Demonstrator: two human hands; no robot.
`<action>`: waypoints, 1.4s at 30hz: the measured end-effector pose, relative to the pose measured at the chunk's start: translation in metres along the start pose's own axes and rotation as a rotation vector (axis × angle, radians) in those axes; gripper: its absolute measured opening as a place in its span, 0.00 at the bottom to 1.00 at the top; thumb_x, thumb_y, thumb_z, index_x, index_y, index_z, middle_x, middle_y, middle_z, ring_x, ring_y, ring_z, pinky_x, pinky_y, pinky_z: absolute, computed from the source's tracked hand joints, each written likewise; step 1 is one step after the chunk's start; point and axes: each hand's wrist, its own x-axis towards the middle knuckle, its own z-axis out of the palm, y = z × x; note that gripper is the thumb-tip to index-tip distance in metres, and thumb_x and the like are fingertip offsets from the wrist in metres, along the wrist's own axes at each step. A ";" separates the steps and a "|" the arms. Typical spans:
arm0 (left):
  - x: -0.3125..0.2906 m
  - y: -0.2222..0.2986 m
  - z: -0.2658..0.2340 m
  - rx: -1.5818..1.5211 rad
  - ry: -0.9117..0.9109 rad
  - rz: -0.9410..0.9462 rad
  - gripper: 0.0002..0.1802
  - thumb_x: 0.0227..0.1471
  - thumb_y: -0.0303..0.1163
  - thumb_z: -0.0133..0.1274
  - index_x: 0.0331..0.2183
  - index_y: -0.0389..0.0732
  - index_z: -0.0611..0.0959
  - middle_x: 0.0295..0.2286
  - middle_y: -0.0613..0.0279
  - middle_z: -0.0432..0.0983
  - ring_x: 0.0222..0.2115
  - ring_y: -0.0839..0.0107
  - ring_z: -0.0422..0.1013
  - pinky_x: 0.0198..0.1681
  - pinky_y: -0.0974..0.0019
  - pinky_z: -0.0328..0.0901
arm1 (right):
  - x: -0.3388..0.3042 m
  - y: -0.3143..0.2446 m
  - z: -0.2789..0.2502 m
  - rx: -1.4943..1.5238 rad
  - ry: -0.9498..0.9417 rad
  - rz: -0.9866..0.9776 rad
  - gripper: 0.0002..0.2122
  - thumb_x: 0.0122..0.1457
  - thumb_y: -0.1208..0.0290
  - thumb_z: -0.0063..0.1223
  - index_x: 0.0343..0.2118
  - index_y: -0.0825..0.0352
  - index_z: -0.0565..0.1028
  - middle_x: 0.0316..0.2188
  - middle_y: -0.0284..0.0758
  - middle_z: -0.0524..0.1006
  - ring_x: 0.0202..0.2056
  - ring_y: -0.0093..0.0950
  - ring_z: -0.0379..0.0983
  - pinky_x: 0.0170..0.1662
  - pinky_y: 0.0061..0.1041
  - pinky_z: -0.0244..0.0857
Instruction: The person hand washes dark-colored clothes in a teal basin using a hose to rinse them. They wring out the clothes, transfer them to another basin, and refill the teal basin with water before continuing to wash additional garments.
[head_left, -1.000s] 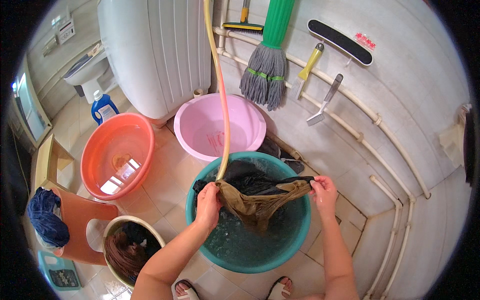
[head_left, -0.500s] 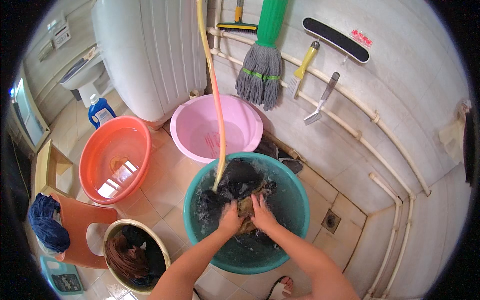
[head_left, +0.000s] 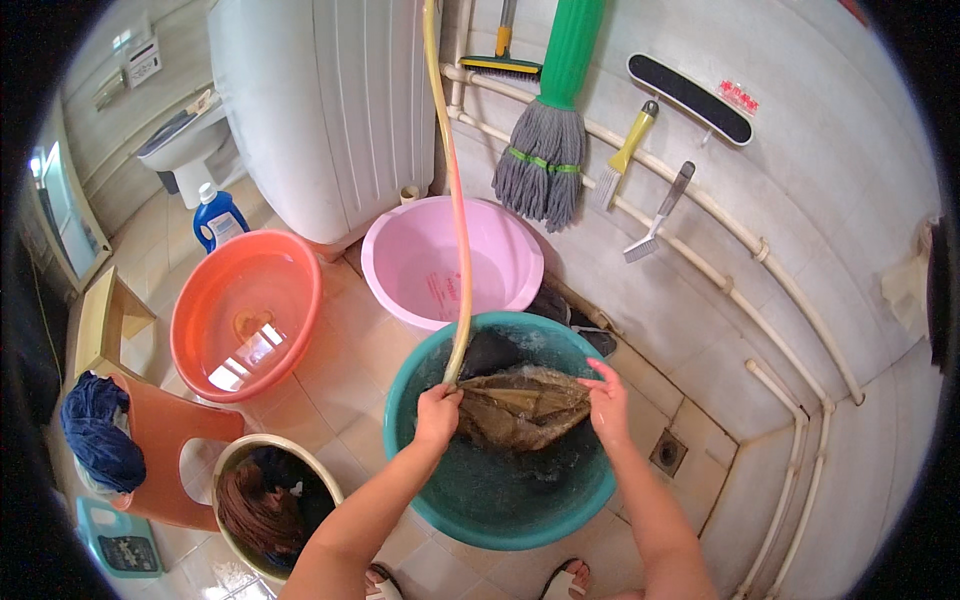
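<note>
The left grip [head_left: 437,412] pinches one edge of an olive-brown wet cloth [head_left: 522,408]; the right grip [head_left: 608,402] pinches its opposite edge, forefinger raised. The cloth hangs stretched over the teal basin [head_left: 508,538], its lower part at the water. Wet fabric could slip from the right pinch, which seems to catch only a small fold. The hose [head_left: 461,240] ends right beside the left fingers, so a sideways tug might knock it and send water over the rim. A dark garment [head_left: 490,350] lies behind the cloth and could tangle with it. The pink basin [head_left: 410,265] crowds the far side; the cream bucket [head_left: 262,439] stands near the left forearm.
</note>
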 end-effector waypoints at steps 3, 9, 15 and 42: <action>-0.006 0.042 -0.009 0.011 -0.015 0.117 0.13 0.47 0.30 0.48 0.31 0.30 0.78 0.17 0.68 0.67 0.21 0.79 0.61 0.24 0.70 0.59 | 0.002 -0.044 0.002 0.013 0.027 -0.088 0.23 0.47 0.88 0.31 0.47 0.65 0.68 0.35 0.42 0.75 0.36 0.19 0.69 0.37 0.15 0.60; -0.017 0.091 -0.006 -0.273 -0.123 0.156 0.12 0.49 0.24 0.44 0.35 0.31 0.77 0.26 0.66 0.72 0.26 0.81 0.64 0.29 0.75 0.60 | 0.002 -0.055 0.011 -0.426 -0.136 -0.182 0.23 0.42 0.87 0.39 0.45 0.63 0.71 0.46 0.44 0.69 0.45 0.34 0.66 0.48 0.26 0.59; -0.042 0.077 0.029 -0.254 -0.363 0.092 0.15 0.48 0.23 0.47 0.41 0.34 0.74 0.34 0.63 0.72 0.37 0.75 0.67 0.42 0.73 0.61 | -0.042 -0.043 0.060 -0.573 -0.541 -0.300 0.29 0.42 0.73 0.57 0.51 0.64 0.63 0.55 0.44 0.57 0.56 0.41 0.53 0.57 0.36 0.49; 0.013 0.043 -0.044 -0.386 -0.079 0.199 0.07 0.45 0.26 0.46 0.19 0.44 0.67 0.18 0.77 0.60 0.21 0.84 0.55 0.26 0.79 0.51 | 0.006 -0.084 -0.086 -0.591 -0.154 -0.010 0.20 0.48 0.78 0.42 0.47 0.64 0.67 0.45 0.45 0.69 0.47 0.40 0.65 0.50 0.33 0.58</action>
